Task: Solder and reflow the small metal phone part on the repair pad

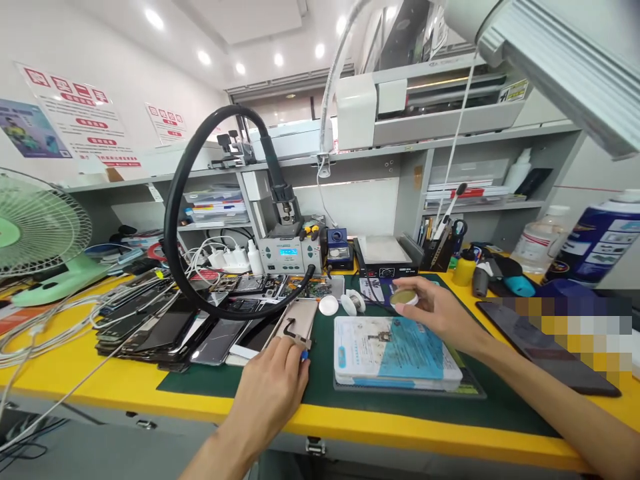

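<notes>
Bright, even indoor light from recessed ceiling spots (pixel 204 57), which bloom to white. A lamp head (pixel 560 53) at upper right looms large and soft-edged. Shadows on the yellow bench (pixel 75 373) are faint and short. Wide-angle distortion bends the shelf (pixel 350 155) lines and stretches both forearms at the lower edge. A pixelated block (pixel 575 320) masks a patch at right. Centre focus is sharp.

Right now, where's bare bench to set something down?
Free: the green mat strip left of the left hand, and the yellow bench edge in front of the phone pile. Crowded: mat centre under the blue pad, where the right hand holds a small round tin; cables far left.
</notes>
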The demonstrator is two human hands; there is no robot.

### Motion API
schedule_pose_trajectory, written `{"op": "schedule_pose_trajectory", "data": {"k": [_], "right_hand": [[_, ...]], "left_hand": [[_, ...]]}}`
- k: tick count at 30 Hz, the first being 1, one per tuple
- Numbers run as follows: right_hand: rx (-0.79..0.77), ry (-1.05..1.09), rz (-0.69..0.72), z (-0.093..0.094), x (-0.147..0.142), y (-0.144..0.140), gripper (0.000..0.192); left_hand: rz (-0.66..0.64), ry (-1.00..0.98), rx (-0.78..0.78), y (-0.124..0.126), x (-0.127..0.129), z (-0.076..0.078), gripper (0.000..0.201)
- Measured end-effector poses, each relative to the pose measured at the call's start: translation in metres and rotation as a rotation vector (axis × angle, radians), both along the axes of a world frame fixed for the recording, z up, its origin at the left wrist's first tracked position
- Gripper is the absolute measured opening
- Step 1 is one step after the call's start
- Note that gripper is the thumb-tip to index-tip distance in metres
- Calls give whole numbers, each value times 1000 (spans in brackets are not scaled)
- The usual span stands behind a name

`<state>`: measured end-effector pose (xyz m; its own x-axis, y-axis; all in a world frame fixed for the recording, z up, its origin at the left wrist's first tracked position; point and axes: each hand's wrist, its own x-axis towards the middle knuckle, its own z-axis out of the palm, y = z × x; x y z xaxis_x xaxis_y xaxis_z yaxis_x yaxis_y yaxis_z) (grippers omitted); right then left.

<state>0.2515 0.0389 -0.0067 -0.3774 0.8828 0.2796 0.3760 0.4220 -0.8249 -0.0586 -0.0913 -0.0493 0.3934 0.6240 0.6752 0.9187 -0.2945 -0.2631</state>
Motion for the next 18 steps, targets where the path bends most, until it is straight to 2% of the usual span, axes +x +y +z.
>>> {"op": "schedule_pose_trajectory", "data": {"k": [2, 5, 10, 14, 18], "right_hand": [[-3, 0, -6, 2, 1, -2, 56], [-1, 2, -17, 5, 3, -5, 54], [4, 16, -14, 7, 5, -7, 53], [10, 23, -19, 7, 6, -6, 52], [19, 30, -29, 7, 7, -5, 52]], "left_hand": [[-33, 33, 54, 4, -3, 5, 7], [-100, 113, 114, 16, -10, 21, 9], [-195, 248, 154, 43, -19, 42, 14], [-310, 314, 157, 58, -22, 40, 12], [-421, 309, 144, 62, -23, 34, 10]]}}
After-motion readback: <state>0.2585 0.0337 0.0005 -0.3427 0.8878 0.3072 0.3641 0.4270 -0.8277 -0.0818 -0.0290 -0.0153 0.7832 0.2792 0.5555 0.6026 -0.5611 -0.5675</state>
